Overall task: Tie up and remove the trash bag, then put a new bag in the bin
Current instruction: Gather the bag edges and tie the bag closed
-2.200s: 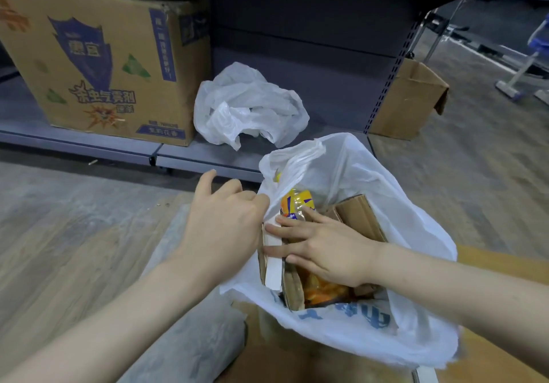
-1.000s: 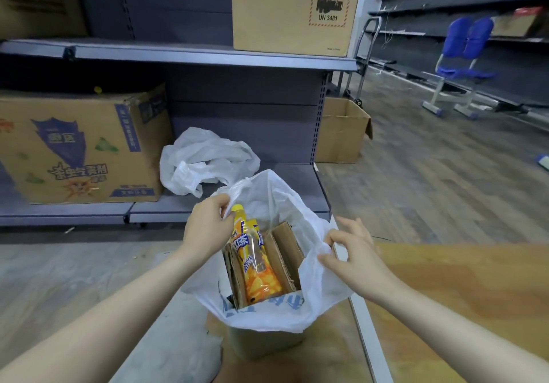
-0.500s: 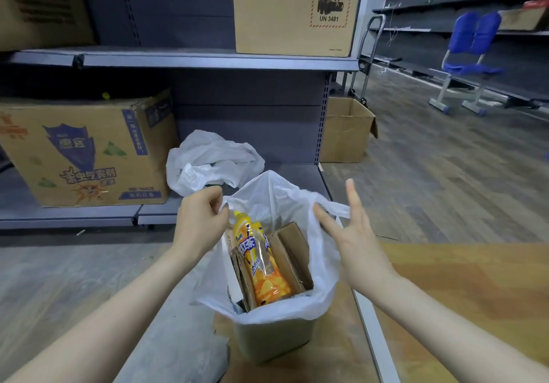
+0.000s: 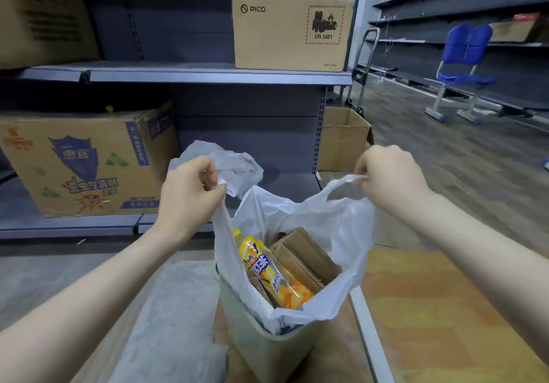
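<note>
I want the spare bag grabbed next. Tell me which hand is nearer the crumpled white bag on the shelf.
Left. The left hand grips a trash bag handle right beside the crumpled white bag; the right hand holds the other handle, well off to its right.

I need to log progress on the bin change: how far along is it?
Early stage. Done: both handles of the full trash bag are pulled up, one gripped by the left hand, one by the right hand. In hand: bringing them together to tie; no knot yet. Left: tying, lifting the bag out of the bin, and lining it with a new bag, likely the crumpled white bag on the shelf.
</note>
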{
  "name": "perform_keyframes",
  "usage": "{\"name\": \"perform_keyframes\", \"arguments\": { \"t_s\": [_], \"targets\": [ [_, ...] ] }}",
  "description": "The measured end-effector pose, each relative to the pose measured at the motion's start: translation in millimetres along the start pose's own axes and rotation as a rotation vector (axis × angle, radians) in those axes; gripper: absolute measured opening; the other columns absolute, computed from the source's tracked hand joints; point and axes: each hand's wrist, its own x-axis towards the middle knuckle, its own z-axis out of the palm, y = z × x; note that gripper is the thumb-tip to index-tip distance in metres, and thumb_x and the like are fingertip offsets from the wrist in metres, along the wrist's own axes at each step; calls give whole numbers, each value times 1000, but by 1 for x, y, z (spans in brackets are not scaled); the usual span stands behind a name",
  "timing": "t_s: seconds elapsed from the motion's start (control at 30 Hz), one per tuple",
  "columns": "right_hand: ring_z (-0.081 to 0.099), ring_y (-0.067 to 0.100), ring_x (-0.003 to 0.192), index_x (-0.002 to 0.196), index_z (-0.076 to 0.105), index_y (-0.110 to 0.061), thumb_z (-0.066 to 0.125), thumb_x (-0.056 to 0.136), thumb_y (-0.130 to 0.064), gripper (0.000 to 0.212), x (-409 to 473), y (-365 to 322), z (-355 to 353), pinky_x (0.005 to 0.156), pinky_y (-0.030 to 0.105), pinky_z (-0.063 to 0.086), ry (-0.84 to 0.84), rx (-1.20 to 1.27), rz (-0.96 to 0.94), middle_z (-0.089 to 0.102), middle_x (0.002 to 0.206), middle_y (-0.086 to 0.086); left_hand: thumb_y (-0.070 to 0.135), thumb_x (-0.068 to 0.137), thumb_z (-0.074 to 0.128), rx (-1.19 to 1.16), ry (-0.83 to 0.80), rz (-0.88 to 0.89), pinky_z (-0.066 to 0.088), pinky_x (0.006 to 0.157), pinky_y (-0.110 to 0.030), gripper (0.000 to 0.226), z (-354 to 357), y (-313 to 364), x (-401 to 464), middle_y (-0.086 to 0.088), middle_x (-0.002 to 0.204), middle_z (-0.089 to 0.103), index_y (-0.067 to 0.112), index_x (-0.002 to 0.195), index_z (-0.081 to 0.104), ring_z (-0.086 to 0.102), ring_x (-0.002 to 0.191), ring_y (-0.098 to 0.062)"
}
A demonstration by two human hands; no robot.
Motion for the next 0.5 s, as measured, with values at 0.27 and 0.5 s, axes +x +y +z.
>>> {"name": "perform_keyframes", "arguments": {
  "t_s": [0.27,0.5],
  "targets": [
    [62,16,69,67,54,-15,55,88,-23,22,11,-41,-3,66,28,51,28,575,-87,66,70,-1,14,70,65,-22,-83,73,43,59,-29,28,5,21,-12,6,57,57,24,58,42,58,63,-17],
    [65,21,77,77,66,3,64,87,-17,23,7,-85,21,75,33,51,-107,1157,-164,70,82,15,3,76,74,-327,-136,-104,48,64,-20,33,6,16,-36,-14,67,64,14,60,47,67,69,-20]
  ]
}}
